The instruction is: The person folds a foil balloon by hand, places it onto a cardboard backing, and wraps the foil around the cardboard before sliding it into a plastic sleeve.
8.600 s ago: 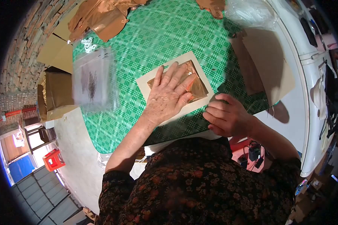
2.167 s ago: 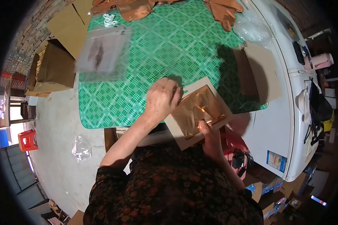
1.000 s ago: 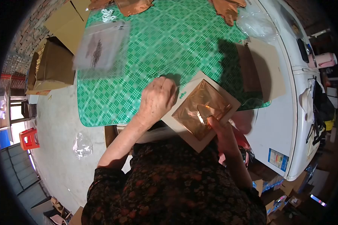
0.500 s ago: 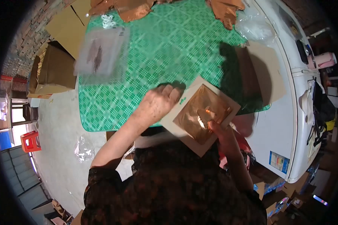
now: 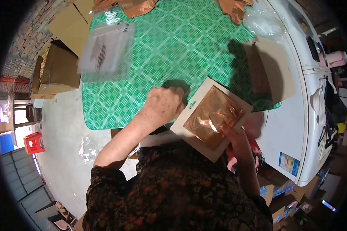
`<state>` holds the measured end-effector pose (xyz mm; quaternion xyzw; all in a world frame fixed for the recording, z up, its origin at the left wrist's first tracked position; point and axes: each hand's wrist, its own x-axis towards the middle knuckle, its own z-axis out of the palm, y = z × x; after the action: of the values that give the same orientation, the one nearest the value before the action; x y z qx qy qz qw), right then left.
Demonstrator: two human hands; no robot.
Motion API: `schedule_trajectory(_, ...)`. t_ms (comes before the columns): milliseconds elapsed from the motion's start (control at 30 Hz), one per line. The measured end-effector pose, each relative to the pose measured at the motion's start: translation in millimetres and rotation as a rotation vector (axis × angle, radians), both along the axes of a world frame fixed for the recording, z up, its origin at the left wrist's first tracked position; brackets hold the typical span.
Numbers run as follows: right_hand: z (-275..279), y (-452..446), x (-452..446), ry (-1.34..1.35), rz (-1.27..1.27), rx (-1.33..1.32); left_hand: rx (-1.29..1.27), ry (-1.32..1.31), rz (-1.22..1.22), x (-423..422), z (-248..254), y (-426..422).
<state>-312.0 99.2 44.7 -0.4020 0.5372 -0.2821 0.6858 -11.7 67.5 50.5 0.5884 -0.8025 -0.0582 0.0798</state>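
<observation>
A pale card [image 5: 184,124] with a square of shiny copper-coloured film [image 5: 208,115] on it is tilted above the table's front edge. My right hand [image 5: 235,139] grips its lower right side, the thumb on the film and the other fingers hidden beneath. A small slot with green showing through is near the card's upper left edge. My left hand [image 5: 165,103] is closed beside that edge, fingers curled down; what they hold, if anything, is hidden. Clear plastic bags [image 5: 104,52] lie in a stack at the table's left.
The green checked tablecloth [image 5: 162,50] covers the table. Copper-coloured material [image 5: 137,7] lies at the far edge, near white cord [image 5: 112,17]. Clear plastic [image 5: 262,25] and pale cardboard [image 5: 275,69] are at the right, beside a white appliance [image 5: 285,134]. An open carton [image 5: 58,71] stands left.
Earlier my left hand lay flat on the film and card on the table; now it is curled at the card's edge. My right hand has taken hold of the card, since shifted slightly right.
</observation>
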Motion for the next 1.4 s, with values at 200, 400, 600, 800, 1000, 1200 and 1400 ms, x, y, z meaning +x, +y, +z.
schedule_trajectory(200,9.8,1.8,-10.1,-0.007,-0.015,0.041,0.083,0.078,0.055,3.8,-0.1,0.5)
schedule_trajectory(400,3.2,-0.2,-9.5,0.040,-0.110,-0.034,0.105,0.188,0.047,0.4,-2.5,1.3)
schedule_trajectory(600,-1.7,3.5,6.7,-0.039,-0.109,-0.178,0.161,0.272,0.080,-1.9,1.9,0.9)
schedule_trajectory(800,-17.7,3.5,7.3,-0.033,0.053,-0.061,0.160,0.302,0.075,-2.1,-1.3,1.7)
schedule_trajectory(1000,-14.0,1.6,10.6,-0.070,0.018,-0.071,0.088,0.211,0.133,-10.5,-4.1,0.6)
schedule_trajectory(1200,-12.2,-3.2,1.7,-0.053,0.018,0.008,0.042,0.200,0.104,-21.5,-12.9,-12.8)
schedule_trajectory(1400,-14.7,-10.1,10.5,-0.076,0.014,-0.017,0.007,0.217,0.060,-26.1,-3.3,-5.3)
